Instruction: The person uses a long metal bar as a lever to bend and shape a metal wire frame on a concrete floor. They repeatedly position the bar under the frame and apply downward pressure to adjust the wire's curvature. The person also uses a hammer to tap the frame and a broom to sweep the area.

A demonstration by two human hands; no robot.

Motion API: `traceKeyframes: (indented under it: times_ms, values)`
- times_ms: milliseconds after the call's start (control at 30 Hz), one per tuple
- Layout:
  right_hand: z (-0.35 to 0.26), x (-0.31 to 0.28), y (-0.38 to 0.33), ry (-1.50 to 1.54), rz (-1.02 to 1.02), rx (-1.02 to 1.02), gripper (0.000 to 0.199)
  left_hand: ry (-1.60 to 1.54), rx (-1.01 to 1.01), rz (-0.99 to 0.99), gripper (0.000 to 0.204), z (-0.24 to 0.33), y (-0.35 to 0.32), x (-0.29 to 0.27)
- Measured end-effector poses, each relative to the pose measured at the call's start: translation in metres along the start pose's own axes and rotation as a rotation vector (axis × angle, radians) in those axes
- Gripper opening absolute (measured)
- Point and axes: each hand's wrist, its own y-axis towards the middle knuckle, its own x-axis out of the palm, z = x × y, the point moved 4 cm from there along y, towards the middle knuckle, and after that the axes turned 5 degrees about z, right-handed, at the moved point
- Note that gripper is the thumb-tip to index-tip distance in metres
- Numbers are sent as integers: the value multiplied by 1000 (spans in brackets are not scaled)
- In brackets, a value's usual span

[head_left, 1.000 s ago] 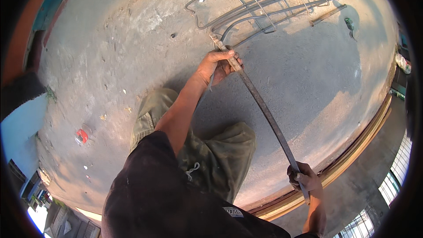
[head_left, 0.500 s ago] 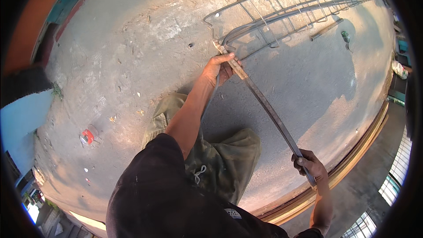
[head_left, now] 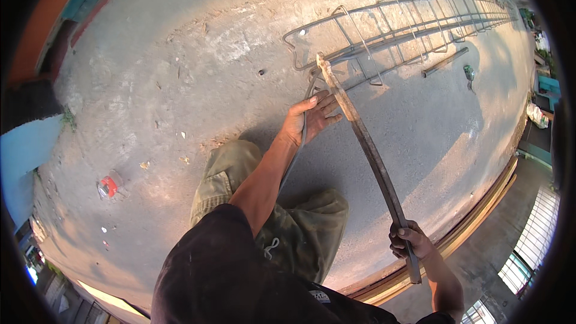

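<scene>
My right hand (head_left: 410, 241) is closed round the lower end of a long dark metal bar (head_left: 379, 171). The bar slants up and left to a pale, rusty end by the near end of the rebar cage (head_left: 390, 19). My left hand (head_left: 311, 119) is open beside the bar's upper part, fingers stretched toward it. A thin grey steel rod (head_left: 289, 169) passes along my left palm near the thumb and curves up toward the cage. Whether that hand bears on the rod I cannot tell.
The cage stretches away to the far right over concrete ground (head_left: 150, 78). A short pipe (head_left: 445, 63) and a small green object (head_left: 468, 72) lie near it. At left is a red-and-clear object (head_left: 108, 187). Long wooden boards (head_left: 480, 211) run along the right edge.
My left hand has let go of the bar's upper part and spread its fingers. The bar's upper end has swung right, while my right hand keeps its grip lower down.
</scene>
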Motion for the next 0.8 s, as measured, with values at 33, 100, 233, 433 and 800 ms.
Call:
traceKeyframes:
  times_ms: [33,100,233,433,800]
  values:
    - [7,1,-1,-7,13,2,22,-55,-21,-29,117,-3,2,-4]
    - [12,2,-12,-81,22,-2,23,-27,-25,-61,106,-6,-1,-3]
    - [9,5,-13,-116,86,-26,24,23,-7,-19,94,-7,-4,2]
    - [51,23,9,2,80,-47,23,100,-32,-27,82,-3,4,-9]
    - [91,86,62,157,53,-135,23,189,6,76,51,29,9,-16]
